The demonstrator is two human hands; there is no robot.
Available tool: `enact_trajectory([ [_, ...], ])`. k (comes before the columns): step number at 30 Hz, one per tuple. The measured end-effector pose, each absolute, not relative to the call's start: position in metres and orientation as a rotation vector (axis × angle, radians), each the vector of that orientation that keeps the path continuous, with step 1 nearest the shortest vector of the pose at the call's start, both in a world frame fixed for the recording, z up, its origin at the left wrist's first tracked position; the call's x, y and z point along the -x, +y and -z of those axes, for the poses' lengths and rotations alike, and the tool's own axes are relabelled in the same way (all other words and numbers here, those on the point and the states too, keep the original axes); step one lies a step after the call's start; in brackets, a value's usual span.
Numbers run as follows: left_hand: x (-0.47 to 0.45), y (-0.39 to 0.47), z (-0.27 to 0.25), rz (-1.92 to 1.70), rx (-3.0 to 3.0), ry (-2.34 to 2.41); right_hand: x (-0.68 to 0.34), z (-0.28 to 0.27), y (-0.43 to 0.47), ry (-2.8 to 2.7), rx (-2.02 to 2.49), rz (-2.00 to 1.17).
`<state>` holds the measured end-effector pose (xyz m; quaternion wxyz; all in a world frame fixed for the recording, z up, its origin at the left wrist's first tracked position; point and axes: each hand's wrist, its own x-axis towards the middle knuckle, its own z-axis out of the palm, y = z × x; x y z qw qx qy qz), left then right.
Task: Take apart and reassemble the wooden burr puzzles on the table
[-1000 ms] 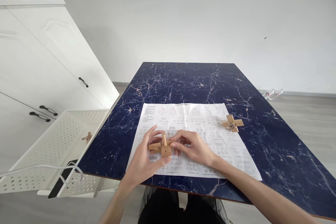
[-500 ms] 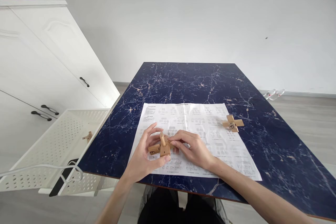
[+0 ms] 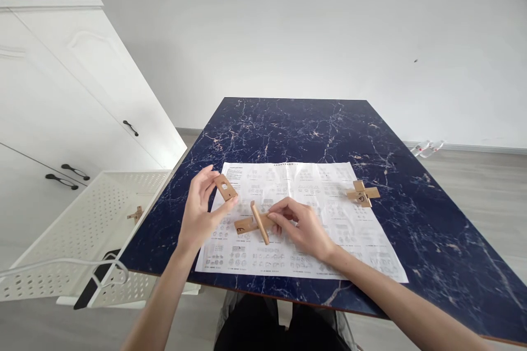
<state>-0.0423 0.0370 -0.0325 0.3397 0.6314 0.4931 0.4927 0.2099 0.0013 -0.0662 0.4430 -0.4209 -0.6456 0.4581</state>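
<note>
My left hand (image 3: 200,208) pinches a flat wooden puzzle piece (image 3: 227,188) with a hole through its middle, raised above the left part of the paper. To its right, my right hand (image 3: 300,225) grips the end of a wooden puzzle piece (image 3: 246,225) marked with a dark letter. A wooden bar (image 3: 260,223) crosses that piece, passing through or over it; I cannot tell which. The two hands are apart. Underneath lies a creased instruction sheet (image 3: 288,260) printed with rows of small diagrams.
A cross-shaped wooden puzzle (image 3: 362,195) marked G sits at the sheet's right edge on the blue marbled table (image 3: 288,126). Left of the table stands a white perforated basket (image 3: 82,219) with a small wooden piece (image 3: 135,214) inside. White cabinets (image 3: 74,82) rise behind it.
My left hand has moved left and up, carrying the holed piece off the lettered piece and crossbar. My right hand still grips the lettered piece in nearly the same spot.
</note>
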Motion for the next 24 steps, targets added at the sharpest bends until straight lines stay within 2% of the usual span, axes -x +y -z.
enact_trajectory([
  [7, 0.064, 0.056, 0.051, -0.757, -2.051, 1.382, -0.214, 0.066, 0.009, -1.369, 1.053, -1.26],
  [11, 0.063, 0.054, 0.049, -0.718, -2.113, 1.397, -0.215, 0.067, 0.009, -1.339, 1.03, -1.279],
  [17, 0.05, 0.038, 0.025, -0.975, -2.32, 1.22, -0.214, 0.065, 0.009, -1.324, 1.035, -1.285],
  [24, 0.02, 0.022, 0.02, -0.62, -2.338, 1.089, -0.215, 0.064, 0.009, -1.342, 1.032, -1.304],
])
